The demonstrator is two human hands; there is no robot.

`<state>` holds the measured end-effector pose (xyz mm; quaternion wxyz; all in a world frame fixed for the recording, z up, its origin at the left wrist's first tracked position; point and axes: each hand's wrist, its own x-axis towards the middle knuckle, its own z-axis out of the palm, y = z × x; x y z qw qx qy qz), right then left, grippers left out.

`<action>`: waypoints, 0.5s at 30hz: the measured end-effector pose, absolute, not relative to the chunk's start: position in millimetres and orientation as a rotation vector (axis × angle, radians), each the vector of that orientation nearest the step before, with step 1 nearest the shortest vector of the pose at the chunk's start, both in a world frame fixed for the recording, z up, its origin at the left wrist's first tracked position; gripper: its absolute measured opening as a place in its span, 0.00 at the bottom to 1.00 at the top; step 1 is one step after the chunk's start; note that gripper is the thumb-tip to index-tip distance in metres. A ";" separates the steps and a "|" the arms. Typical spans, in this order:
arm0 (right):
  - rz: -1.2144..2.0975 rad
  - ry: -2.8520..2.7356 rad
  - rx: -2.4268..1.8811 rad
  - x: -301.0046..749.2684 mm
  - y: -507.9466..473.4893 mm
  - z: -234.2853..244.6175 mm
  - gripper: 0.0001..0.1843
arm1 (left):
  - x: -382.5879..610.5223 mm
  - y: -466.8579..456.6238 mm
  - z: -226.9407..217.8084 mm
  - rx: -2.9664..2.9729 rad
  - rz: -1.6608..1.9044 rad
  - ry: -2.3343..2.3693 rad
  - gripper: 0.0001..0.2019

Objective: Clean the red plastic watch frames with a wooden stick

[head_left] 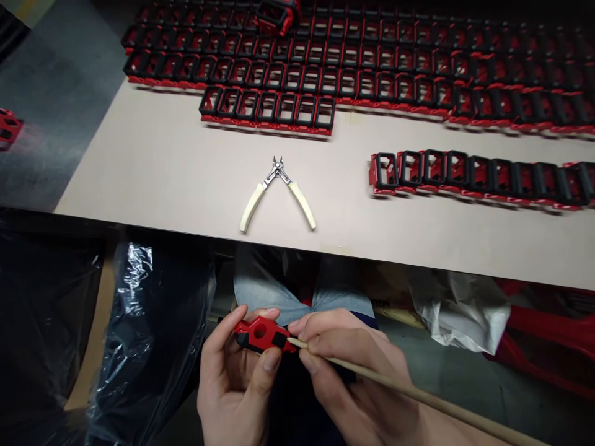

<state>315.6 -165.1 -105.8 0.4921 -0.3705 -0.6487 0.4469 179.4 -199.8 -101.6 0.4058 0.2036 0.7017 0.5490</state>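
Observation:
My left hand [242, 378] is closed around a red and black plastic part [266, 333], held above my lap in front of the table edge. A round hole shows in the part's red face. In my right hand [357, 371] is a long thin wooden stick [400, 385], gripped near its pointed end like a pencil. Its tip meets the part's right end, beside a black patch. The stick's far end runs off toward the lower right. Side cutters [277, 179] with pale handles lie spread on the table beyond my hands.
Several rows of red and black frames [292, 77] stand along the far side of the table [186, 167]. A shorter row [478, 176] stands at the right. Dark plastic bags [153, 334] sit below the edge at left, a silvery bag [460, 310] at right.

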 end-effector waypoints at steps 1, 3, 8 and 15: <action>1.086 -1.573 -0.898 315.8 -165.0 -105.3 0.18 | 179.7 -199.8 -101.6 0.523 1.390 1.773 0.26; 1.094 -1.571 -0.899 316.0 -165.2 -105.1 0.18 | 179.7 -200.0 -102.4 0.535 1.394 1.775 0.26; 1.078 -1.610 -0.917 316.6 -166.6 -108.6 0.17 | 181.1 -200.1 -104.4 0.544 1.401 1.762 0.25; 1.015 -1.650 -0.905 318.6 -166.1 -115.0 0.17 | 181.8 -199.4 -103.5 0.517 1.363 1.757 0.25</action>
